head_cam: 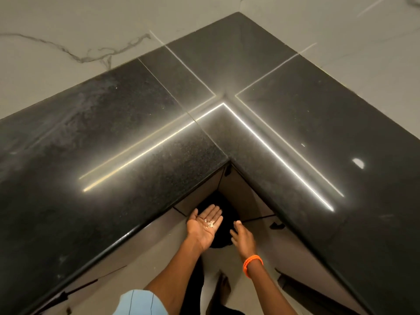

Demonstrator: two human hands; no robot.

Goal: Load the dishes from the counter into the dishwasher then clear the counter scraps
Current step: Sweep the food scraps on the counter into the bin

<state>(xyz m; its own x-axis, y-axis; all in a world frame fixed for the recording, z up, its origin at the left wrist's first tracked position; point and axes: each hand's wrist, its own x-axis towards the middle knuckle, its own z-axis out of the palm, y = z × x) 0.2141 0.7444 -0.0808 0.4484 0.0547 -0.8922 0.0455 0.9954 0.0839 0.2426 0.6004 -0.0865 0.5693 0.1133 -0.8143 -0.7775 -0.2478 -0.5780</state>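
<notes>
Both forearms reach down from the camera — the left hand (204,226) lies palm-up, its grip apart, cradling a few pale scraps (210,223) over a dark bin (223,223) under the surface (136,137) corner. Beside it the right hand (242,237) hovers, fingers loosely apart, holding nothing. No dishes show on the surface, so loading looks done — dropping these scraps and checking a white fleck (358,163) seems all that remains.

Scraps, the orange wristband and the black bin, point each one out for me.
scraps (210,223), head view, on the pale bits in the open left palm
wristband (252,262), head view, on the orange band around the right wrist
bin (227,214), head view, on its dark opening beyond the hands
</notes>
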